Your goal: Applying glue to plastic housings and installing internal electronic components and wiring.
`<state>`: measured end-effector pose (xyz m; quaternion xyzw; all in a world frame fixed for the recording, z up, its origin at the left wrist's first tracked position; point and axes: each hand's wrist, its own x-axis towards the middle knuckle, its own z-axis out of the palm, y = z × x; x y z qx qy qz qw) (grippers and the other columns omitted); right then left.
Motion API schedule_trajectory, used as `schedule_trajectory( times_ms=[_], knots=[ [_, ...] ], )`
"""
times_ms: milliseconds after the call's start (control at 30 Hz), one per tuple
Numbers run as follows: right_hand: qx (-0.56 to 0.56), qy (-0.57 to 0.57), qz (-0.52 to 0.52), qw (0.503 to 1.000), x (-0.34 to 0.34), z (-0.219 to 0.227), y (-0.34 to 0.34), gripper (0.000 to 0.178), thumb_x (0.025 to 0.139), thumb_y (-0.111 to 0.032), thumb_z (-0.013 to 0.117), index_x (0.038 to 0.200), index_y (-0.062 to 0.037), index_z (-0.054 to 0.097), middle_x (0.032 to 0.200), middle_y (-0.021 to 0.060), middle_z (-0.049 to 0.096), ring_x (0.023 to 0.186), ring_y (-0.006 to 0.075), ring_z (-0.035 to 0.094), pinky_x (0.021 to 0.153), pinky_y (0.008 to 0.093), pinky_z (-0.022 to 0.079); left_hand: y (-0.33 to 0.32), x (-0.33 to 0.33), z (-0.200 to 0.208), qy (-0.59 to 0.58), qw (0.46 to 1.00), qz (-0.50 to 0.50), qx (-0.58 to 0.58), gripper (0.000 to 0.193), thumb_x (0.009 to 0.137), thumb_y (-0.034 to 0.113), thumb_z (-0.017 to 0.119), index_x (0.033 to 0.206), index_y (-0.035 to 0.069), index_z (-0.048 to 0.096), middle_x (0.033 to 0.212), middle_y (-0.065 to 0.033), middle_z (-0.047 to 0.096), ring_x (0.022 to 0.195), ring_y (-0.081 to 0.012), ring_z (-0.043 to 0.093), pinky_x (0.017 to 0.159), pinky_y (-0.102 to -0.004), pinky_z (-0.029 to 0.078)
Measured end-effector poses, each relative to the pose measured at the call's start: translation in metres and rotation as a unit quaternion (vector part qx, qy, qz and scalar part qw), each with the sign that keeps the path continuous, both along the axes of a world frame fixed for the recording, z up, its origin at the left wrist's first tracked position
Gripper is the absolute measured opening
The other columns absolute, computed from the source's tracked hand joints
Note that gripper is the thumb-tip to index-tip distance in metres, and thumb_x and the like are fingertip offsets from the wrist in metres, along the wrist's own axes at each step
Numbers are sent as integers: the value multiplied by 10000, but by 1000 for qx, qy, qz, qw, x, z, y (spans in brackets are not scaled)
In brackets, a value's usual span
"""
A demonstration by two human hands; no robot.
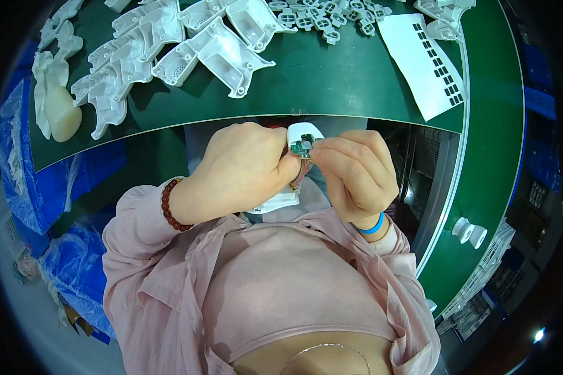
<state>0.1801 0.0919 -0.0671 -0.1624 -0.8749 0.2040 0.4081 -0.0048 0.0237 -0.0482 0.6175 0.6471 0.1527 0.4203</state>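
A white plastic housing (302, 129) is in front of my body, just below the table's near edge. My left hand (238, 165) is closed around it, its fingers mostly hidden behind the back of the hand. A small green circuit board (302, 147) lies against the housing, with thin wires (300, 177), one of them red, running down from it. With thumb and fingertips together, my right hand (356, 167) pinches the board at its right side. More white plastic (280, 203) shows below my hands; whether it belongs to the same housing I cannot tell.
The green table (331, 81) bears rows of white plastic shells (228, 56), a pile of small white clips (322, 19), a white sheet with black pads (422, 65) and a cream-coloured rounded piece (64, 114). Blue plastic-lined bins (40, 169) stand at left. White spools (469, 232) sit at right.
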Motion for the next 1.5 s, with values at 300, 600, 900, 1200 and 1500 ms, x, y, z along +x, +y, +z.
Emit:
schedule_trajectory(
  times_ms=[300,600,900,1200,1500],
  knots=[
    [-66,14,-57,996,1,6,-8,227,651,76,740,859,-10,704,975,126,692,817,245,635,652,293,504,1,-3,5,-147,989,21,2,219,910,217,555,875,23,651,703,-143,670,644,-268,660,625,-364,512],
    [-168,13,-17,986,-2,14,3,146,749,99,706,870,20,689,999,158,681,876,204,650,718,266,510,-12,1,-20,-566,805,102,-143,389,1031,320,534,1254,1,535,1077,-56,635,971,-110,615,834,-272,499],
    [-620,58,12,782,7,10,12,97,858,31,681,947,42,645,803,56,650,644,60,610,508,177,477,-17,21,-32,-743,613,178,-199,521,1036,370,475,1407,27,347,1244,-166,559,1144,-217,595,962,-365,521],
    [-568,-111,32,815,2,14,32,152,769,26,670,918,29,638,728,30,641,639,71,605,538,197,493,-18,24,-29,-650,723,179,-153,455,1038,273,500,1378,17,339,1133,-124,588,993,-170,628,859,-309,531],
    [-507,-114,2,854,8,27,29,84,863,11,646,937,41,673,763,30,674,666,86,621,628,215,514,-21,41,-20,-641,717,258,-94,355,1038,234,511,1303,37,382,1056,-81,593,929,-135,618,799,-285,513]
  ],
)
